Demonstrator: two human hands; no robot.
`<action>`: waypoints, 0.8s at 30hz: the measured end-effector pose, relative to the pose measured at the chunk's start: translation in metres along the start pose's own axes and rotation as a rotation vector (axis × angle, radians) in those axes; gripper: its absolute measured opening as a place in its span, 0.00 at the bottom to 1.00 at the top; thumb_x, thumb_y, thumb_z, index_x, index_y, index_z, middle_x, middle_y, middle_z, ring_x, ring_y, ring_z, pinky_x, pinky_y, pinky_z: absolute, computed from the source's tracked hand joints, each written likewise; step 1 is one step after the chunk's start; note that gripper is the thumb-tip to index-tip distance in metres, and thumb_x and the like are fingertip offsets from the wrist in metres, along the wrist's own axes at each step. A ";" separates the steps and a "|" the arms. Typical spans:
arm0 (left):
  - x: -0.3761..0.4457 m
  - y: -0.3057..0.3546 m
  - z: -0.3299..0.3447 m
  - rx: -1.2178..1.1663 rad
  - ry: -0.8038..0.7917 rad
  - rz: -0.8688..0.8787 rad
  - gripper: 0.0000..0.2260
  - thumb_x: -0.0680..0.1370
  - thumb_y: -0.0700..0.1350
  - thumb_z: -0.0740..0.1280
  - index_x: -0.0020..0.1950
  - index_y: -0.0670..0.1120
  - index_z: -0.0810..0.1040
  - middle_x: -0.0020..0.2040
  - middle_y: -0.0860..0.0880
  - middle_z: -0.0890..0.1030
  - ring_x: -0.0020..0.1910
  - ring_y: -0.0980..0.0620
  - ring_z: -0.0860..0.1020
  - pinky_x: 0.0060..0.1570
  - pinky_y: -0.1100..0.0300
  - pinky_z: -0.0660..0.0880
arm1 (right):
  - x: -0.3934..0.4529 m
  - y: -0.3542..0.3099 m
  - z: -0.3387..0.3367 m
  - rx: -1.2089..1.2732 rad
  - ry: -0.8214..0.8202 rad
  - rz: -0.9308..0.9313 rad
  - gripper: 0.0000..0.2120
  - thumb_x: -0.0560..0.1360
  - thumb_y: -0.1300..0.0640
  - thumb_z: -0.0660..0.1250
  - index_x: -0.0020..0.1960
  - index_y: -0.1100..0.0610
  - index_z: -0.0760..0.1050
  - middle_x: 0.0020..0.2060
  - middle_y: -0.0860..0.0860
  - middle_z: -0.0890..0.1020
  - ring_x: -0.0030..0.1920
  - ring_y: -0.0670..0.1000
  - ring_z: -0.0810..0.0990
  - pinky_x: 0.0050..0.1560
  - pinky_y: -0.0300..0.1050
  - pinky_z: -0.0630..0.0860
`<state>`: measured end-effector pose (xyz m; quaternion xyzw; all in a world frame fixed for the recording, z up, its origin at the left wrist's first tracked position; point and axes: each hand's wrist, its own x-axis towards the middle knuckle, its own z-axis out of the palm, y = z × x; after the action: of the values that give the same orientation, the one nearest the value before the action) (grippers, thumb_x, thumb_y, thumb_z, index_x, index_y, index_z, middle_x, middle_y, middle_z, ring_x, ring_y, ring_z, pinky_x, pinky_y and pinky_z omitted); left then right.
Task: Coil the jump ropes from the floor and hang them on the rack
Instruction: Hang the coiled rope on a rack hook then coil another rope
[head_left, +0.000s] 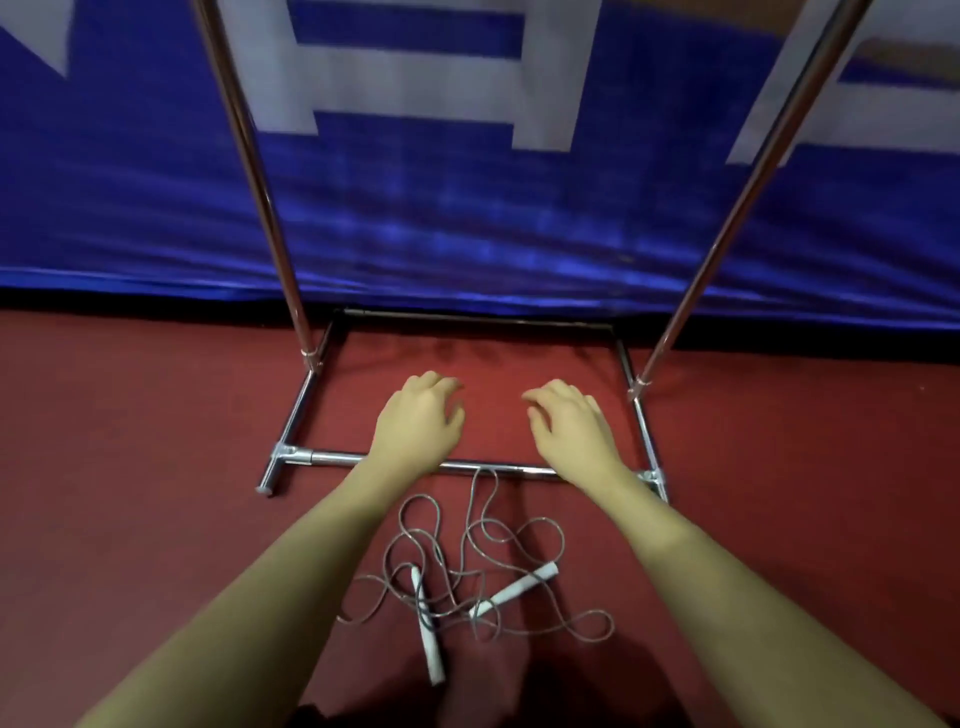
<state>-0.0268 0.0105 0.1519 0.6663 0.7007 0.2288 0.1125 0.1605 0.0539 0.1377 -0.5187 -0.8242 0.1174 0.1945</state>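
Reaching over rack base (332, 458), left hand (421, 423), right hand (569, 426), grips loose, empty, jump rope (467, 582) tangled below, banner (467, 208) lettering unreadable

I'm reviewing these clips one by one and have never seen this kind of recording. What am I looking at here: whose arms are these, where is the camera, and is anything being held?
There is no machine here. The single picture comes from a wide-angle camera worn on a person's head, looking forward and down, so the two bare arms reaching in from the bottom are the wearer's own.

The left hand and right hand are stretched out over the red floor, fingers loosely curled, and neither holds anything.

Between the forearms, nearer the person, lies a tangled jump rope: a thin grey cord in loose loops with two white handles. One loop reaches up to the front bar of the rack.

The shiny metal tubes are the rack: a rectangular base on the floor and two uprights rising out of view. Behind it hangs a blue banner with white lettering.
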 end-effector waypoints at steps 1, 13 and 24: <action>-0.004 -0.010 0.013 0.002 -0.032 -0.018 0.15 0.78 0.42 0.63 0.64 0.42 0.76 0.59 0.42 0.78 0.57 0.39 0.74 0.56 0.48 0.71 | -0.005 0.005 0.017 0.008 -0.045 0.012 0.13 0.78 0.59 0.60 0.61 0.56 0.77 0.55 0.53 0.78 0.58 0.55 0.74 0.58 0.47 0.63; -0.059 -0.067 0.132 0.005 -0.336 -0.106 0.23 0.75 0.51 0.52 0.61 0.43 0.78 0.53 0.42 0.79 0.53 0.38 0.75 0.51 0.50 0.73 | -0.074 0.047 0.141 0.050 -0.482 0.047 0.15 0.75 0.41 0.64 0.49 0.50 0.80 0.48 0.46 0.74 0.53 0.49 0.68 0.48 0.41 0.53; -0.095 -0.085 0.161 0.025 -0.579 0.004 0.29 0.74 0.57 0.45 0.70 0.50 0.71 0.70 0.50 0.71 0.66 0.45 0.69 0.60 0.54 0.67 | -0.102 0.029 0.175 -0.073 -0.623 0.179 0.10 0.74 0.55 0.66 0.53 0.55 0.80 0.58 0.51 0.73 0.61 0.56 0.66 0.57 0.46 0.58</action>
<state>-0.0187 -0.0565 -0.0425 0.7066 0.6410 0.0204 0.2990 0.1463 -0.0244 -0.0508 -0.5350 -0.7988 0.2576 -0.0969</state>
